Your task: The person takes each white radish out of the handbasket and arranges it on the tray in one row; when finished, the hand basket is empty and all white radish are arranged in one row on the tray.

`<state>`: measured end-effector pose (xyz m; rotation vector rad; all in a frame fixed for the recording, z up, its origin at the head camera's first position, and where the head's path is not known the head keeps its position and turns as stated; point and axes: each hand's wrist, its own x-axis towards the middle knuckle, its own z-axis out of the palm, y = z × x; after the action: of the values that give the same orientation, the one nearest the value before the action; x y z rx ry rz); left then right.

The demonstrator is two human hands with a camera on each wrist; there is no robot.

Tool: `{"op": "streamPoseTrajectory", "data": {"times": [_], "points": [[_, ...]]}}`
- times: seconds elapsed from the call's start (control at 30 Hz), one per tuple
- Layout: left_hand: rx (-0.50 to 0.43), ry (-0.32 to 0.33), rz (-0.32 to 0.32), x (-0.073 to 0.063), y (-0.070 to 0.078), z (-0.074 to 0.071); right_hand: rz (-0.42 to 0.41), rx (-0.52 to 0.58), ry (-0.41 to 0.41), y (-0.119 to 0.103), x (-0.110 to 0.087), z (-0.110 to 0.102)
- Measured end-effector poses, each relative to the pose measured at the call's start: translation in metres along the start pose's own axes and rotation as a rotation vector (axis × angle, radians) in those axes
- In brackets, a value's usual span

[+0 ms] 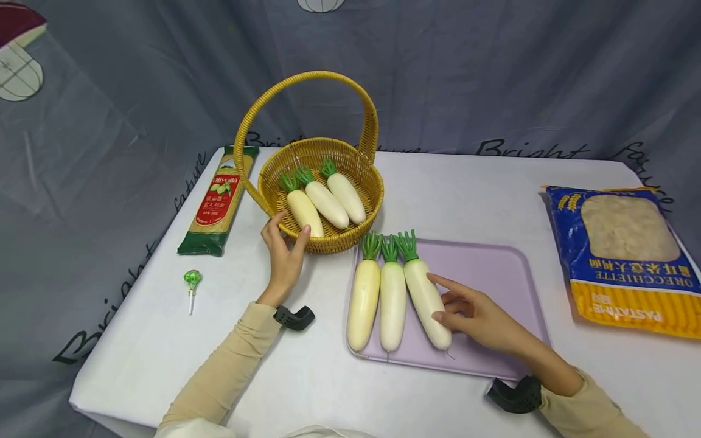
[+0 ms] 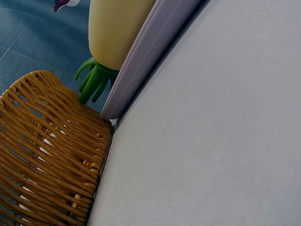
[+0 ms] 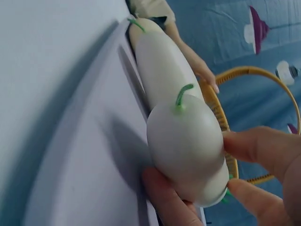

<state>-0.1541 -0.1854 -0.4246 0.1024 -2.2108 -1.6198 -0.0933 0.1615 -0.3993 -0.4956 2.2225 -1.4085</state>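
White tabletop (image 1: 460,201) below; left hand (image 1: 286,258) holding the wicker basket (image 1: 328,245) by its near rim; right hand (image 1: 482,313) gripping the rightmost radish (image 1: 424,292) at the lilac tray (image 1: 482,258)!

From where I stand, the radishes (image 1: 392,307) are creamy white with green tops (image 1: 371,246), the tray (image 1: 493,274) lilac, the counter (image 1: 465,201) white; the eleven o'clock basket (image 1: 334,244) golden weave, the three o'clock bag (image 1: 630,274) blue and yellow.

A white daikon (image 1: 424,297), green top pointing far, lies slanted on the lavender tray (image 1: 504,274), gripped by the right hand (image 1: 484,316); the golden wicker basket (image 1: 331,245) stands far-left, left hand (image 1: 285,258) on its rim.
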Motion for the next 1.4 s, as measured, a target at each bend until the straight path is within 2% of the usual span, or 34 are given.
{"op": "streamPoseTrajectory", "data": {"times": [0.2, 0.27, 0.37, 0.47, 0.6, 0.7, 0.87, 1.17, 1.23, 1.4], "points": [[0.003, 0.002, -0.014, -0.001, 0.000, -0.001, -0.057, 0.109, -0.028, -0.005, 0.000, 0.010], [0.003, 0.001, -0.018, -0.001, 0.000, -0.001, -0.092, 0.080, -0.010, -0.005, -0.001, 0.011], [0.000, -0.001, -0.024, -0.002, 0.000, -0.002, -0.120, -0.024, 0.060, -0.006, -0.002, 0.011], [-0.011, -0.003, -0.027, -0.002, 0.001, -0.002, -0.100, -0.074, 0.113, -0.007, -0.002, 0.009], [-0.027, -0.005, -0.023, -0.002, 0.001, -0.002, -0.024, -0.072, 0.158, -0.007, -0.002, 0.005], [-0.022, -0.006, -0.026, -0.001, 0.001, -0.002, 0.000, -0.088, 0.191, -0.008, -0.002, 0.002], [-0.004, 0.000, -0.027, 0.000, 0.001, -0.002, 0.021, -0.079, 0.201, -0.009, -0.002, 0.000], [-0.009, 0.000, -0.019, -0.001, 0.006, -0.002, 0.023, -0.016, 0.213, -0.008, 0.000, -0.003], [-0.008, -0.001, -0.015, 0.000, 0.001, -0.001, 0.021, -0.001, 0.223, -0.008, 0.000, -0.004], [-0.008, -0.004, -0.012, -0.001, 0.001, -0.001, -0.002, 0.041, 0.254, -0.007, 0.002, -0.010]]}}
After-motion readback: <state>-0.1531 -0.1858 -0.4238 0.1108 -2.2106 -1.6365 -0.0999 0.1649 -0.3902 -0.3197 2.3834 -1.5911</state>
